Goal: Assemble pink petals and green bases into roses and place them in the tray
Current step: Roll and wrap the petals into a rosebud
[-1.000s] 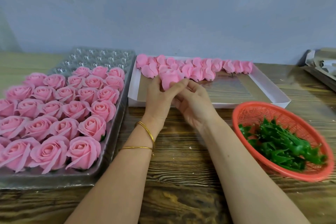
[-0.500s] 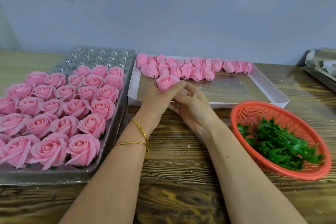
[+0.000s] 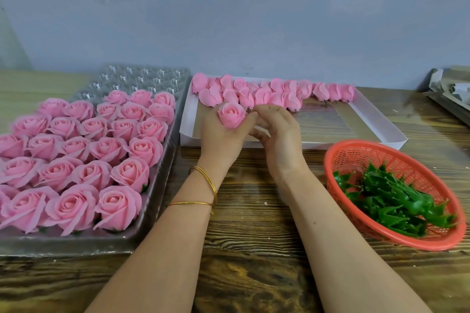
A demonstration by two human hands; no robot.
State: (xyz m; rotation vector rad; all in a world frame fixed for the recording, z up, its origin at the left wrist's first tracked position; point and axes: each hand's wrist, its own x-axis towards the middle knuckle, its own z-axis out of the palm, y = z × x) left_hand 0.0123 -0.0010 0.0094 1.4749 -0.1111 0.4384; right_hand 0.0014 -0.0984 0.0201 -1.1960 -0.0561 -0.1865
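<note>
Pink foam fills the left hand (image 3: 218,140): its fingers are curled round a single rose head (image 3: 231,115), held upright with the bloom facing the camera. The right hand (image 3: 279,134) sits just beside it at 3 o'clock, fingers bent, with the fingertips (image 3: 256,110) touching the bloom's right edge. Whether they pinch a petal, a stem or nothing is too small to tell, and I cannot tell if a green base is fitted underneath, since the palm hides the underside. 2 gold bangles (image 3: 206,183) ring the left wrist. At 12 to 2 o'clock lies the white box (image 3: 312,144), with a row of loose pink petal heads (image 3: 277,95) along its far edge and most of its floor bare, so that supply looks largely used. At 4 o'clock the orange basket (image 3: 417,245) holds a good heap of green bases (image 3: 389,201). At 9 o'clock the clear tray (image 3: 165,165) carries the finished roses (image 3: 76,150), packed across its near and middle rows; only the cells at its far end (image 3: 142,76) show empty. By my reading the job is well past halfway, with this rose to finish and seat, then the far rows to fill from the remaining heads. Everything rests on the wooden table (image 3: 249,249).
</note>
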